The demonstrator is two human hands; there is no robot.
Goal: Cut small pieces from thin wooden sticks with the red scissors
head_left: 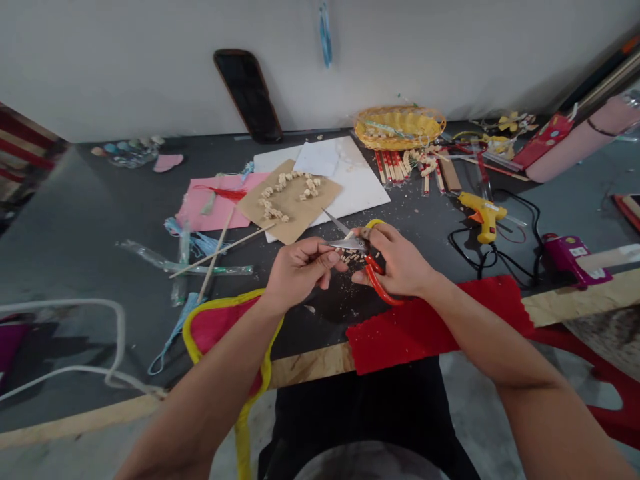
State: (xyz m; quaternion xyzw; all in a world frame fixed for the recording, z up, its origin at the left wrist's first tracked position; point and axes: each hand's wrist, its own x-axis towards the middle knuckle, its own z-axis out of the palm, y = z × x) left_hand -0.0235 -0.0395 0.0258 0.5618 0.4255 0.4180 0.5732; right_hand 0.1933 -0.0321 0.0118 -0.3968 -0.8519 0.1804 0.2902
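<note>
while the right hand (400, 261) wraps its fingers around the smooth red and yellow handles of the scissors (362, 245), their pointed metal blades stand spread towards the left hand (299, 268). that hand draws thumb and forefinger together beside the lower blade; whether they grip anything, i cannot tell. below the blades, between both hands, stubby pale cut pieces (356, 260) lie scattered on the dark, flat tabletop (135, 213). beyond the left hand, knobbly pale clusters (270, 212) form a loose curve on stiff brown paper (294, 230). left of it, two slim straight sticks (219, 253) cross. beneath the right forearm lies soft-looking red cloth (395, 337) with a wavy edge; beyond the right hand sit a yellow glue gun (484, 215) and an oval woven basket (361, 137).
</note>
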